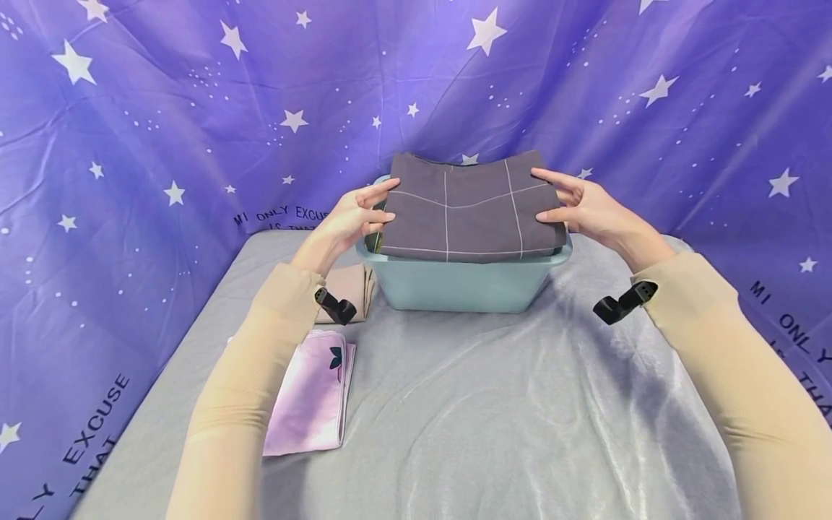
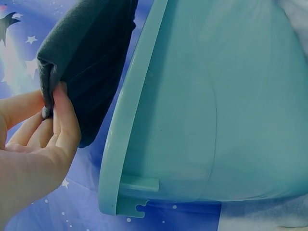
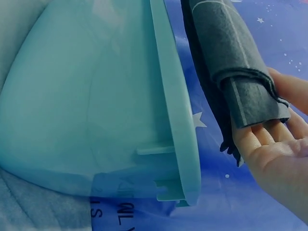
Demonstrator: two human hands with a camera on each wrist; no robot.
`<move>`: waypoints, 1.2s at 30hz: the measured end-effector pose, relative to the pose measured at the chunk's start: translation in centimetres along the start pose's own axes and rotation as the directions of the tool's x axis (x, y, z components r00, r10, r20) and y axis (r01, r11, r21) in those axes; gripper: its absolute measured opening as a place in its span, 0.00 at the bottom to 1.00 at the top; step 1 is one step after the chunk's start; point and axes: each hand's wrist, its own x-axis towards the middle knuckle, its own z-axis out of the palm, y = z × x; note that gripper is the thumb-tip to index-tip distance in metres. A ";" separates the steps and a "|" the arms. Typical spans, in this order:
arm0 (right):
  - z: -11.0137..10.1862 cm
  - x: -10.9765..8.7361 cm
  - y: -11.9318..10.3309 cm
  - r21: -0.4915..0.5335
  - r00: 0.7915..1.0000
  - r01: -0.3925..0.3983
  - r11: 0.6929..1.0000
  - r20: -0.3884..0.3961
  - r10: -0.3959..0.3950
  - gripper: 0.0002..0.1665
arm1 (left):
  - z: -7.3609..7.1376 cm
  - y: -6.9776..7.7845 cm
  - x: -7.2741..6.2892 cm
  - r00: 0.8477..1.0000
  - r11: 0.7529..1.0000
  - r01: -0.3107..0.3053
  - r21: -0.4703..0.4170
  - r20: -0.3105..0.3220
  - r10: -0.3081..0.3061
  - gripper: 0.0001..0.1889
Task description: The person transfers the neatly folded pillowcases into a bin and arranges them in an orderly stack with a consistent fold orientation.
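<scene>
Your left fingers (image 1: 378,190) and right fingers (image 1: 554,177) pinch the dark cloth (image 1: 477,227) over the basin (image 1: 458,289); hold both ends level.

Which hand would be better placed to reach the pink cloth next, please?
Probably the left hand: the pink cloth lies on the left, whereas the right hand is at the opposite end of the tub. Both hands grip the dark cloth, though.

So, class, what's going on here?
A person's left hand and right hand grip opposite sides of a folded dark grey cloth with thin white lines, holding it over a pale blue-green plastic tub. It is not yet released. A folded pale pink cloth and a folded beige cloth lie to the left, on a grey fabric surface.
</scene>
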 end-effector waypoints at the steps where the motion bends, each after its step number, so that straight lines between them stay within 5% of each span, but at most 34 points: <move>1: 0.0 0.1 -0.1 -0.004 1.000 -0.006 1.000 -0.008 0.006 0.45 | 0.0 0.1 0.1 1.000 1.000 0.003 0.001 -0.001 -0.003 0.32; 14: -0.3 1.4 -0.5 -0.197 0.997 -0.065 0.978 -0.063 0.054 0.44 | -0.2 0.4 1.0 0.999 0.999 0.048 0.023 -0.026 -0.047 0.33; 22: -0.5 2.0 -0.5 -0.059 0.999 -0.052 0.997 -0.016 0.051 0.47 | -0.2 0.5 1.8 0.997 0.998 0.059 0.023 -0.041 -0.058 0.33; 36: -0.3 2.6 -0.6 -0.194 0.990 -0.136 0.971 -0.050 0.129 0.47 | -0.4 0.2 2.4 0.993 0.994 0.099 0.048 -0.062 -0.096 0.34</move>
